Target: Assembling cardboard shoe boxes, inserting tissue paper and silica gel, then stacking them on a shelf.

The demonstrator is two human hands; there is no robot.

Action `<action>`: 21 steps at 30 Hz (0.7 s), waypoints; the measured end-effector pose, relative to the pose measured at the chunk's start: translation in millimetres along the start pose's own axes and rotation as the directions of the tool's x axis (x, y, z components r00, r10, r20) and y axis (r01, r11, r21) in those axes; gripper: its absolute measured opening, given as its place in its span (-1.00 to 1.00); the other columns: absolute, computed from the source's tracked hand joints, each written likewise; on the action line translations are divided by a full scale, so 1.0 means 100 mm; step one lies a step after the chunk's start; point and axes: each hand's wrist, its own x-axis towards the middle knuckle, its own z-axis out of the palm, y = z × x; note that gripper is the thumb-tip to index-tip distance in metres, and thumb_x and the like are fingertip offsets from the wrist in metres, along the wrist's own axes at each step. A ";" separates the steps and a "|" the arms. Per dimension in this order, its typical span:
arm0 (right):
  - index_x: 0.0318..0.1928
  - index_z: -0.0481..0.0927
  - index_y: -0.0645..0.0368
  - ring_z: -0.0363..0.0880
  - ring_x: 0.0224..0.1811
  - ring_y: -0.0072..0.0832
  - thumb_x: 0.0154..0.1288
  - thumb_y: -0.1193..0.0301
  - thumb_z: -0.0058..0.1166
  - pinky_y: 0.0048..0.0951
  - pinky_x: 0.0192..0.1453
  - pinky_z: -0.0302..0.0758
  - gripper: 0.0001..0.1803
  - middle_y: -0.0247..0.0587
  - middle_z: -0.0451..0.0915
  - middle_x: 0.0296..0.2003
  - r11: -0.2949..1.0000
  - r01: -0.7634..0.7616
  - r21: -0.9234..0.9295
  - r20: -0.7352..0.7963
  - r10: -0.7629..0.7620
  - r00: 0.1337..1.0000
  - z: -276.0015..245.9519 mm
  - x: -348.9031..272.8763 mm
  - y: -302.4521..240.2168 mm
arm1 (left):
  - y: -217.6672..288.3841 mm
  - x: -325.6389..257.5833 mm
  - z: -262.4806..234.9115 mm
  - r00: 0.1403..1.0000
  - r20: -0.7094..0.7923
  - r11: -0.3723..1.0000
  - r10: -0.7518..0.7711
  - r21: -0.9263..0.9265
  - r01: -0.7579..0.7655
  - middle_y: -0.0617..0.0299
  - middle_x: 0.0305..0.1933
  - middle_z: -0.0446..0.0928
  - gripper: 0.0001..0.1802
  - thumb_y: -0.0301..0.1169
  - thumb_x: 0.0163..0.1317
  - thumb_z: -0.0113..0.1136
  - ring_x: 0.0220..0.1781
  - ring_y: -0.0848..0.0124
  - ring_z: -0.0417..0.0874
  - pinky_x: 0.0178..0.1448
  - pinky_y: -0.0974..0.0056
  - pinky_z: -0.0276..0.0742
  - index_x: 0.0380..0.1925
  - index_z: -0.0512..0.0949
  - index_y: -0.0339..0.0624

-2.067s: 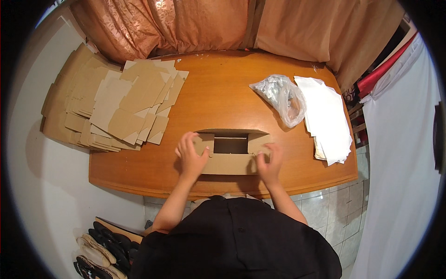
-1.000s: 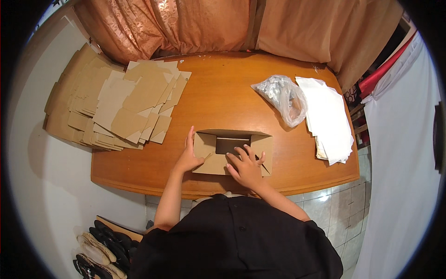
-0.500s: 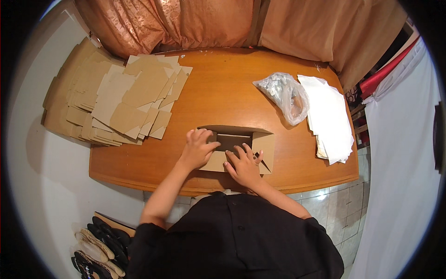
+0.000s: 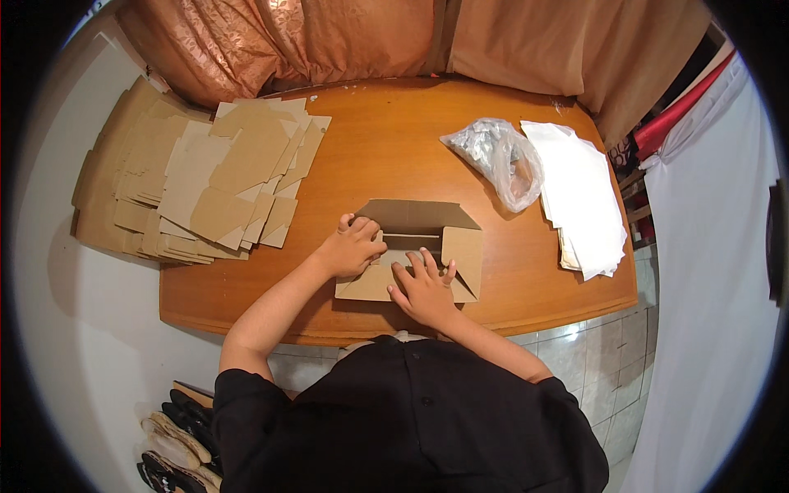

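Observation:
A brown cardboard box sits near the table's front edge, its top open and its flaps spread. The far flap stands up behind the opening, and the right flap lies folded inward. My left hand is at the left side of the box, fingers curled over that edge and its flap; the fingertips are partly hidden. Spread fingers of my right hand rest on the near flap, their tips reaching toward the opening. Nothing is held in the right hand.
Flat cardboard blanks are stacked at the table's left. A clear plastic bag of small items lies at the back right, beside a pile of white sheets. Curtains border the far edge. Shoes stand on the floor at lower left.
The far flap has come up into view, and the right flap now lies flatter. My right hand has shifted slightly left, off the right flap. My left hand stays at the left edge.

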 end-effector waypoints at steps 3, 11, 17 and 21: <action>-0.02 0.51 -0.11 0.14 0.28 -0.28 0.19 0.01 -0.04 0.25 0.27 -0.48 -0.59 -0.26 0.38 0.07 1.000 0.002 -0.002 0.008 -0.002 1.000 -0.02 0.02 -0.02 | 0.02 -0.04 0.01 0.997 -0.069 1.000 0.021 -0.015 -0.022 0.27 -0.21 0.32 -0.88 -0.22 0.03 0.16 0.03 0.32 0.30 0.19 -0.06 -0.06 -0.39 0.58 0.17; 0.08 0.45 -0.05 0.07 0.32 -0.28 0.18 0.06 -0.01 0.21 0.29 -0.41 -0.52 -0.26 0.29 0.17 0.979 -0.114 0.167 -0.213 0.149 0.966 -0.28 0.02 0.07 | 0.04 -0.13 0.02 0.726 -0.630 0.955 -0.277 -0.264 0.135 0.15 0.07 0.35 -0.75 -0.26 0.13 0.07 0.23 0.25 0.24 0.24 0.04 0.04 -0.20 0.59 0.03; 0.12 0.42 0.03 0.04 0.33 -0.15 0.21 0.13 0.02 0.16 0.31 -0.34 -0.51 -0.17 0.31 0.18 0.779 -0.369 0.507 -0.109 0.483 0.869 -0.49 0.36 0.60 | -0.11 -0.24 0.03 0.782 -0.183 0.535 -0.596 -0.816 0.217 0.14 -0.10 0.51 -0.78 -0.29 0.11 0.15 0.01 0.18 0.48 0.02 0.23 0.33 -0.33 0.62 -0.17; 0.12 0.39 0.11 0.03 0.33 -0.07 0.16 0.17 0.10 0.01 0.34 -0.14 -0.46 -0.02 0.27 0.19 0.838 -0.410 0.361 0.236 0.344 0.909 -0.41 0.23 0.95 | 0.01 -0.27 0.01 0.827 -0.231 0.783 -0.512 -0.522 0.339 0.18 -0.10 0.50 -0.74 -0.26 -0.06 0.34 0.02 0.16 0.47 0.05 0.13 0.36 -0.36 0.63 -0.11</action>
